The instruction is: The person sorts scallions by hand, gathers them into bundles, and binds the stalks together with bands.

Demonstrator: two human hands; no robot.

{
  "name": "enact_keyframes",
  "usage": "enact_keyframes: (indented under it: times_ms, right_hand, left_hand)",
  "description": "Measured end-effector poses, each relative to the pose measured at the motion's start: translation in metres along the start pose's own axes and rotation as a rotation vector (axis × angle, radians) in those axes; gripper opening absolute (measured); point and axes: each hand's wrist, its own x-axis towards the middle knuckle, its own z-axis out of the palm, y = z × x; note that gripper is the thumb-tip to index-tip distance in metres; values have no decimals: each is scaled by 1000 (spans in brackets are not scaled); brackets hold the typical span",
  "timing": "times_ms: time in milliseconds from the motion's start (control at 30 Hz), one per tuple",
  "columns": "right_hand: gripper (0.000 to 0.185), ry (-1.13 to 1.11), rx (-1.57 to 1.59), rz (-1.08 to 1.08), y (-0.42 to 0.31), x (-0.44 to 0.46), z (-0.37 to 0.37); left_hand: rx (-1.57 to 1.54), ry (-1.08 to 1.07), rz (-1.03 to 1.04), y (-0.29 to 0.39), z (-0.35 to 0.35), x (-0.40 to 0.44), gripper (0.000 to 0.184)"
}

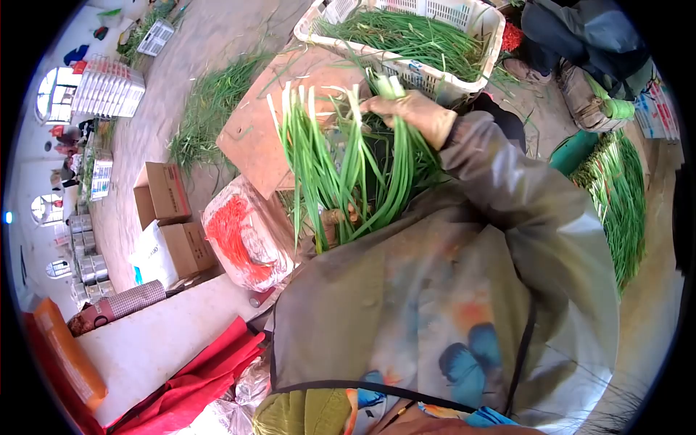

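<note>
A loose bunch of garlic chives [341, 152], green with pale white ends pointing up, fans out in front of my apron. My right hand [420, 116], in a tan glove, is closed around some stalks just below their white ends, on the right side of the bunch. Lower down, my left hand [335, 219] is wrapped around the stalks; leaves hide much of it. Beneath the bunch lies a brown board [254, 123].
A white plastic crate [406, 61] of chives stands ahead. More chives are heaped on the floor [210, 109] and at the right [616, 203]. Red ties [235, 235] lie on a wrapped block to the left, near cardboard boxes [163, 196]. Another person's leg [580, 36] is at upper right.
</note>
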Motion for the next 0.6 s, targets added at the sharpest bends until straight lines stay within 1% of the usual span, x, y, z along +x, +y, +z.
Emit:
enact_keyframes:
  times_ms: [33,67,100,200,233,333,400,433,500,533,567,600]
  right_hand:
    - [30,-75,48,103,-12,-4,7]
    - [31,-130,58,35,-7,6,11]
    - [27,-123,127,-219,-1,13,18]
    - [15,-34,-46,-199,-10,10,13]
    - [18,-75,-15,-203,-12,10,8]
    - [17,-103,-3,-171,-6,18,6]
    - [17,-124,80,-318,-6,14,11]
    - [17,-125,82,-313,-7,12,11]
    - [19,-122,-44,-311,-15,5,13]
    - [24,-127,-79,-250,-21,-1,14]
    - [24,-127,-79,-250,-21,-1,17]
    - [26,-170,-28,-298,-20,-1,21]
  left_hand:
    - [0,0,0,1,1,0,51]
    - [2,-1,2,1,1,0,51]
    - [2,0,3,2,1,1,51]
    - [0,4,3,3,0,4,50]
    - [5,5,9,4,0,5,49]
    - [13,-2,-4,5,2,10,48]
    - [24,-4,-11,8,3,12,48]
    - [31,-6,-11,9,3,13,48]
    - [56,-11,-18,13,5,18,47]
    - [68,-14,-23,15,5,21,47]
    - [82,-19,-25,17,7,24,46]
    - [92,-22,-24,19,7,28,46]
